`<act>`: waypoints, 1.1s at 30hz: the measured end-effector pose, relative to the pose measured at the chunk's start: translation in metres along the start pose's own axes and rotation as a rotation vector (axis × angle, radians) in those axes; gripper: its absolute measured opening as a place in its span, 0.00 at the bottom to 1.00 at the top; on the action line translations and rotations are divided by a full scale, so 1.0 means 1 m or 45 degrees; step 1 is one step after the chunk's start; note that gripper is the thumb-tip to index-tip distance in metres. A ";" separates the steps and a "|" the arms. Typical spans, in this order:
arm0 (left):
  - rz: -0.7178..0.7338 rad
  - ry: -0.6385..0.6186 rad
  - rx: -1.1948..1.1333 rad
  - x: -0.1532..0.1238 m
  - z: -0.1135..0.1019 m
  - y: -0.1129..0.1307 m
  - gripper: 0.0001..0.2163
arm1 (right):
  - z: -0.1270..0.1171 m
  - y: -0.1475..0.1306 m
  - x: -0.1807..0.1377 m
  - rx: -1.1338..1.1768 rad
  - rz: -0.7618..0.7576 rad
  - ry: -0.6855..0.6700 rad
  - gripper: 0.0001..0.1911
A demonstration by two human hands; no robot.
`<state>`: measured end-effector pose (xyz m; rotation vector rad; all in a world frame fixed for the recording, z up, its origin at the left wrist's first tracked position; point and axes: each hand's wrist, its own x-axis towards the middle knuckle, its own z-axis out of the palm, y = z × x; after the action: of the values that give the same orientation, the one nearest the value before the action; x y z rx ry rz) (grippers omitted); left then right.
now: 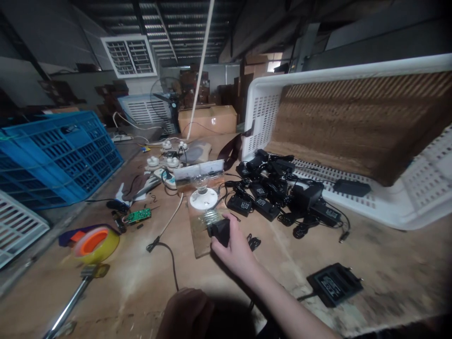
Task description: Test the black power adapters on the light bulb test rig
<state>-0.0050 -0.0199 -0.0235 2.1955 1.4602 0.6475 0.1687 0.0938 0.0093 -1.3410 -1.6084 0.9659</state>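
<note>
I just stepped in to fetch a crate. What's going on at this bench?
A person's right hand grips a black power adapter over a small board, beside a white lamp holder. The left hand sits low in shadow, and its grip cannot be made out. More black adapters lie heaped in front of a white basket tipped on its side. A single adapter lies alone nearer the table's edge.

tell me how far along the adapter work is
Possibly done: a lone adapter lies apart near the table's front edge. In hand: the right hand grips a small black adapter just in front of the white lamp socket. Left: a pile of adapters with tangled cords sits before the tipped white basket.
</note>
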 end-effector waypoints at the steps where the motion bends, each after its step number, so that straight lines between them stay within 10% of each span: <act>1: -0.002 -0.004 0.001 0.000 0.000 0.000 0.10 | 0.000 -0.001 0.000 0.003 0.006 -0.003 0.33; 33: -0.017 -0.035 0.022 0.003 -0.003 0.003 0.11 | 0.002 -0.007 -0.001 0.017 -0.007 0.004 0.34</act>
<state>-0.0034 -0.0175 -0.0188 2.1974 1.4705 0.6006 0.1644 0.0916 0.0148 -1.3280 -1.5998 0.9686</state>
